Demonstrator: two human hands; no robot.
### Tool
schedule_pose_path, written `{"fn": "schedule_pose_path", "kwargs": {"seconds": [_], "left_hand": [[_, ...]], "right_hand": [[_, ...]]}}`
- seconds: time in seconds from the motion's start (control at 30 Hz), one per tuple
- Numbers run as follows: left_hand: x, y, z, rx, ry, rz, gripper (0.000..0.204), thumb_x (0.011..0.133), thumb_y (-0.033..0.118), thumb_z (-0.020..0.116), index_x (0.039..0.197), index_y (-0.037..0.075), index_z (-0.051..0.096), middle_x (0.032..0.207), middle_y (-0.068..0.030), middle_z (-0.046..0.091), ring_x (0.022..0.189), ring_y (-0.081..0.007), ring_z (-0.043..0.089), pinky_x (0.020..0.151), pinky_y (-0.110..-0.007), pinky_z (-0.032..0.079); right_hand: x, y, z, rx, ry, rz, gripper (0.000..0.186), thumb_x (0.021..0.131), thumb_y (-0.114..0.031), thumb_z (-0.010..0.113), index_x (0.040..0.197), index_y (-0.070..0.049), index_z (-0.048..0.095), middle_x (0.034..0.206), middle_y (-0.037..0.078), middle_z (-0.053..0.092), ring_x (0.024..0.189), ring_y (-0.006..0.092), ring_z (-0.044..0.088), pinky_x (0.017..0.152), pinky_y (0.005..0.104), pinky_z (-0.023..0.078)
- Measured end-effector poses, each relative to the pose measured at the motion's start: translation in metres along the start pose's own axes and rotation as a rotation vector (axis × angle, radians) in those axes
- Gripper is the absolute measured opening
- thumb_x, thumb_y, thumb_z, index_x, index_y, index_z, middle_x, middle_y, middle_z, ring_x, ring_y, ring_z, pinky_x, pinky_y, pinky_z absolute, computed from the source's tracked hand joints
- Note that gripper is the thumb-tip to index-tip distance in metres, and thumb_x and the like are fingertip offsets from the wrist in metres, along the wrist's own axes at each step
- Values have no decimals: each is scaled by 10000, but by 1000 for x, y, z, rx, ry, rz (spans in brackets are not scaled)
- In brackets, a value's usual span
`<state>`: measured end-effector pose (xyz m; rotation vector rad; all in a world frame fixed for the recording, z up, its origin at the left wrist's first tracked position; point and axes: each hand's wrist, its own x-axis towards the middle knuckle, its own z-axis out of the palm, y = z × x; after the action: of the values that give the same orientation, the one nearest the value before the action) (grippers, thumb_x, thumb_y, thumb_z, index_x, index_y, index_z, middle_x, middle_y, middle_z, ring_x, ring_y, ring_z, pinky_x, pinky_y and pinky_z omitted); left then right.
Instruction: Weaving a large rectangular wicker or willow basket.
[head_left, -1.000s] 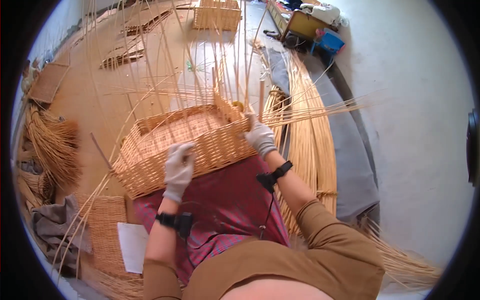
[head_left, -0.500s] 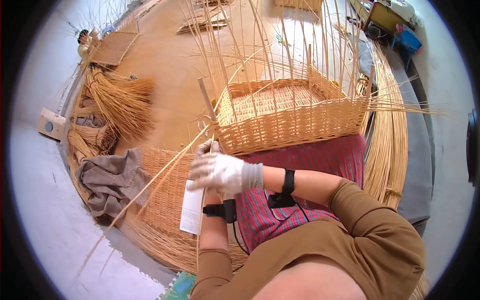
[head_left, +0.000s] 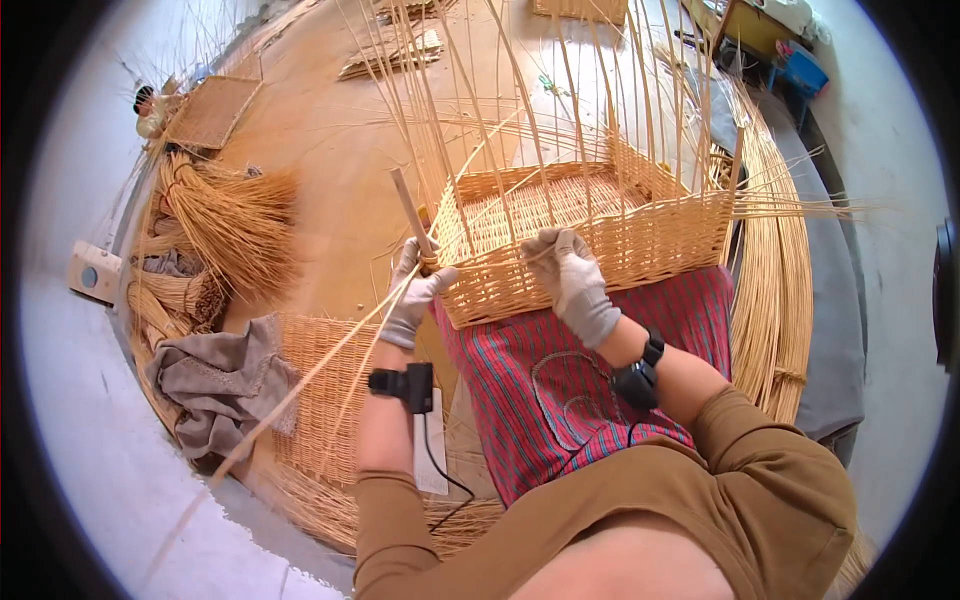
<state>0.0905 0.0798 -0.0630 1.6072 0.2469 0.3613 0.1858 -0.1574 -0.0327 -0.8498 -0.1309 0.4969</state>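
A rectangular woven basket with long upright stakes rests on red-and-blue striped cloth over my lap. My left hand, in a white glove, closes round its front-left corner where a wooden post stands and loose strands trail down-left. My gloved right hand is at the middle of the front rim, fingers pinched on a thin strand there. Black devices are strapped round both wrists.
A person is at the far left. Cane bundles lie left, long bundles right, a woven mat and grey cloth lower left. A blue plastic item and flat pieces are farther back.
My right hand has moved from low beside my left hand up and right onto the front rim. My left hand has risen to the corner. The view turned left earlier.
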Motion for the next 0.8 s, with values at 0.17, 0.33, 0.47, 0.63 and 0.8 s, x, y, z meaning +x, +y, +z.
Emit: {"fn": "schedule_pose_path", "kwargs": {"seconds": [0.17, 0.33, 0.47, 0.63, 0.8], "left_hand": [[2, -33, 24, -83, 322, -98, 298, 915, 9, 770, 1108, 168, 608, 936, 57, 595, 717, -74, 572, 547, -218, 450], [12, -34, 38, -376, 432, -117, 306, 900, -69, 717, 1102, 139, 617, 932, 35, 595, 695, -119, 588, 575, -264, 509], [13, -30, 44, -414, 552, -141, 328, 868, -96, 700, 1123, 95, 622, 966, -23, 677, 804, -170, 651, 759, -292, 566], [-13, -22, 62, 220, 652, -206, 303, 914, 154, 756, 1159, -9, 681, 934, -114, 695, 783, -242, 648, 764, -327, 555], [-27, -7, 133, 677, 432, 373, 540, 853, 137, 792, 1373, 150, 645, 1177, -202, 671, 924, -312, 688, 879, -428, 558]], "right_hand": [[94, -3, 50, -1008, -276, -507, 310, 1066, -82, 544, 1370, -142, 563, 1311, 119, 678, 1168, 228, 684, 920, 379, 590], [101, -23, 102, -1249, -255, -684, 489, 1040, -43, 550, 1499, -184, 458, 1359, 118, 651, 1172, 262, 671, 855, 382, 586], [46, -31, 3, -619, 10, -182, 372, 1059, -85, 558, 1423, -135, 495, 1172, 94, 724, 956, 189, 722, 672, 313, 585], [36, -34, -107, -505, -2, -140, 196, 1030, -115, 652, 1224, -99, 632, 991, 50, 764, 849, 152, 756, 561, 258, 559], [40, -40, -77, -417, 335, 45, 195, 1022, -109, 648, 1205, -132, 584, 1056, 80, 758, 859, 181, 764, 482, 238, 522]]}}
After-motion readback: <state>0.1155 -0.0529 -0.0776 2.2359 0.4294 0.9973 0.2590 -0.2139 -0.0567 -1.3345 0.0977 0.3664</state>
